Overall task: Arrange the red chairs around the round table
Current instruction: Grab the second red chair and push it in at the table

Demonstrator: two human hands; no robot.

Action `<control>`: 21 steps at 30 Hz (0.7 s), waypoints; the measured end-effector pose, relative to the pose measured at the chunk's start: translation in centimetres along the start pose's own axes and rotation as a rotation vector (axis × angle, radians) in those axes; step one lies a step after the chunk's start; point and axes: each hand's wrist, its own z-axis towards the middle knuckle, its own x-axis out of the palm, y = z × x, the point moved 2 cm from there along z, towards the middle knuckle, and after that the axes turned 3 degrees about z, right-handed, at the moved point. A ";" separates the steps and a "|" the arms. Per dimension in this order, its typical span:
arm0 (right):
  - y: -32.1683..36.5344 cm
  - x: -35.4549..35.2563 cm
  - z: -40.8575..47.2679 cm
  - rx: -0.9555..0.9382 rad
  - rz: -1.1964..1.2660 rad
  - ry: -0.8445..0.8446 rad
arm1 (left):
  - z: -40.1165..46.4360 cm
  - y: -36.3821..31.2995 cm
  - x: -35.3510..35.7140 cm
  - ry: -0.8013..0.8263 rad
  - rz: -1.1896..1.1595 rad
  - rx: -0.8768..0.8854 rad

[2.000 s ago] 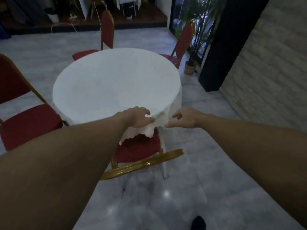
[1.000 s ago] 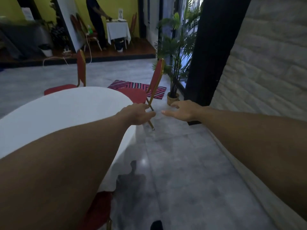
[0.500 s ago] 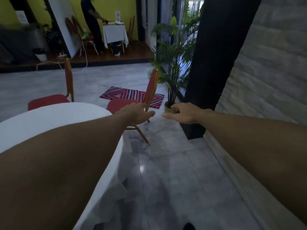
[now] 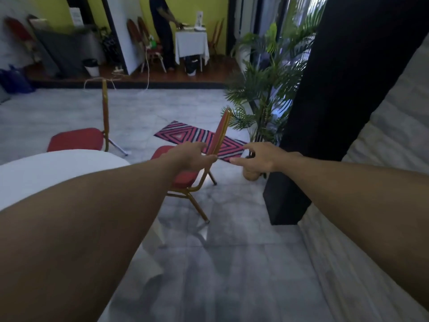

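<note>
The round table [image 4: 53,170] with its white cloth fills the left side. A red chair with a gold frame [image 4: 185,178] stands just beyond the table's right edge, seen side-on, its backrest [image 4: 221,131] rising to the right. A second red chair [image 4: 76,139] stands at the table's far side. Both my arms reach forward. My left hand [image 4: 190,156] hovers in front of the near chair's lower backrest, fingers loosely curled and holding nothing. My right hand [image 4: 262,159] is to the right of that backrest, fingers spread and empty.
A black pillar [image 4: 325,112] and a stone wall [image 4: 383,182] close off the right. A potted palm [image 4: 267,94] stands beside the pillar. A striped rug [image 4: 192,135] lies behind the near chair. Far back, a person [image 4: 162,31] stands at a small white-clothed table [image 4: 191,44].
My view has swung right and forward along the table's edge, away from the chair tucked under it. The side-on red chair is now closer. Both hands stay outstretched and empty.
</note>
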 end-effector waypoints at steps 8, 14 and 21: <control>-4.5 -4.5 10.4 -0.096 0.039 0.015 | 13.0 -2.3 0.2 0.010 -0.027 -0.027; -7.1 -7.6 19.7 -0.084 0.040 0.054 | 22.9 -3.8 -1.1 0.055 -0.070 0.011; -9.8 -9.3 31.3 -0.084 0.026 0.096 | 32.7 -3.4 -1.4 0.096 -0.120 -0.035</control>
